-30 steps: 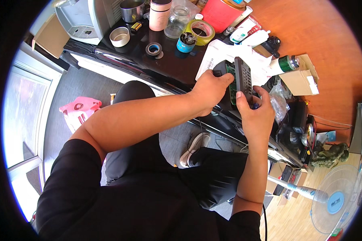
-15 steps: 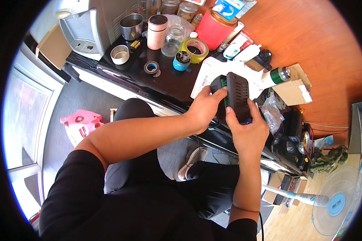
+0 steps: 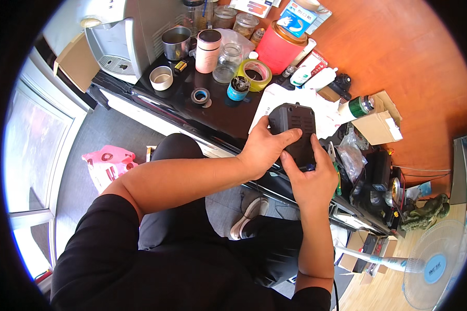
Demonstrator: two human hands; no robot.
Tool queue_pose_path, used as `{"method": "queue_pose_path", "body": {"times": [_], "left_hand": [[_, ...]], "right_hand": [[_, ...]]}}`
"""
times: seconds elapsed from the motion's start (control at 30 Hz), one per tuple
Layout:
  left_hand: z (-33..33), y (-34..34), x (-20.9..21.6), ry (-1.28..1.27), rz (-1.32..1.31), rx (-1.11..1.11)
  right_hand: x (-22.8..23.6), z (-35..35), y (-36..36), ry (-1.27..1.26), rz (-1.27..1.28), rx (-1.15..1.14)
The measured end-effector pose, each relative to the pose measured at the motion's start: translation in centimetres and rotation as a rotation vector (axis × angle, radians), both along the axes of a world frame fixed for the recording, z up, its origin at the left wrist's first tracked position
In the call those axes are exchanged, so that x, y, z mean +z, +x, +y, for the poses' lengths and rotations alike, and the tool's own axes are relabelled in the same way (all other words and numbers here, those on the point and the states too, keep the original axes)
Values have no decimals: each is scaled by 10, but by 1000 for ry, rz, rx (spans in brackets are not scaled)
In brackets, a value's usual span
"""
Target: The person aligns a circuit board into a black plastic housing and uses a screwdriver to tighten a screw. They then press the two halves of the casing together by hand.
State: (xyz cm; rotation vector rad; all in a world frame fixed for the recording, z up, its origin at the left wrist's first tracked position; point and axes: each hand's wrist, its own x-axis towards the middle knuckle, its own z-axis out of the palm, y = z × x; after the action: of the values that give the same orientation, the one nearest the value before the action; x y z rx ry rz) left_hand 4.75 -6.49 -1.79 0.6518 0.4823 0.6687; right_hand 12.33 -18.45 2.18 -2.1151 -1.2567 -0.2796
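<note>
A black plastic case [image 3: 289,118] with rows of vent slots is held between my two hands above the near edge of the black counter. My left hand [image 3: 264,147] grips its left side, thumb laid across the slotted face. On the lower right, my right hand [image 3: 312,175] holds the same case, its thumb near the bottom and its fingers along the side. The two halves look pressed together, and whatever lies inside is hidden. White paper [image 3: 321,109] is spread on the counter just behind the case.
Yellow tape [image 3: 263,69], a black tape roll [image 3: 200,96], a blue tin [image 3: 237,93], a glass jar [image 3: 227,65], a pink tumbler [image 3: 207,54] and metal cups stand along the counter. An open carton [image 3: 381,122] and plastic bag [image 3: 352,159] lie right. A fan [image 3: 435,269] stands lower right.
The green circuit board seen at the open gap is now covered, as the case's halves have come together. The case is turned with its slotted face up, and my left thumb has moved onto it.
</note>
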Motion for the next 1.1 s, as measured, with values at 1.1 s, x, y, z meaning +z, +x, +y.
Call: {"method": "queue_pose_path", "body": {"times": [1.1], "left_hand": [[7, -77, -12, 860, 236, -687]], "right_hand": [[-63, -66, -5, -38, 1172, 340]]}}
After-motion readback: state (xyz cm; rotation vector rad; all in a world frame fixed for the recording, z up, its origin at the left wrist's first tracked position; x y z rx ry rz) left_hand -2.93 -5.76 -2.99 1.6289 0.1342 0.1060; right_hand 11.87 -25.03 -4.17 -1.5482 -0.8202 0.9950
